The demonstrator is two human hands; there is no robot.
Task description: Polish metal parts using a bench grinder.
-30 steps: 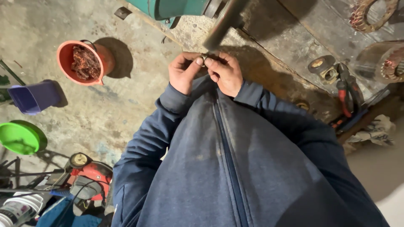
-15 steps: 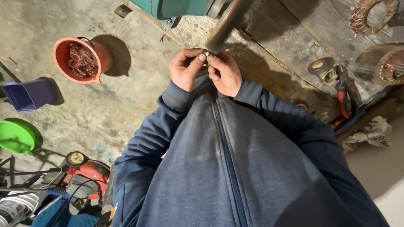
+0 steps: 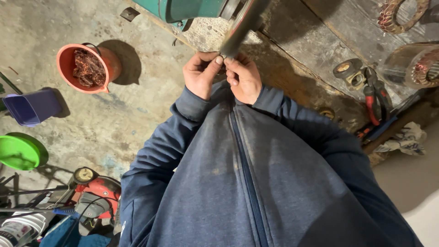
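So nearest the camera it's just the person's blue zip-up jacket [image 3: 247, 174] filling the bottom of the view. Right above it, both hands are bunched together at chest level. The left hand [image 3: 201, 75] and right hand [image 3: 244, 80] are each pinched narrow, fingertips meeting on the lower end of a thin grey strip [image 3: 238, 32] that runs off toward 1 o'clock.

Compared with half a second and a second back, barely anything differs: the hands sit a touch higher in view, same pinch, same spot. Looks like fiddly fingertip work going on, not a new move.

Further out: pliers with red handles [image 3: 375, 98] at 3 o'clock on the worn bench [image 3: 315, 41], an orange bucket [image 3: 73, 50] with a reddish tangle in it at 10 o'clock, and a purple tub [image 3: 32, 106] and a green bowl [image 3: 18, 153] at 9.
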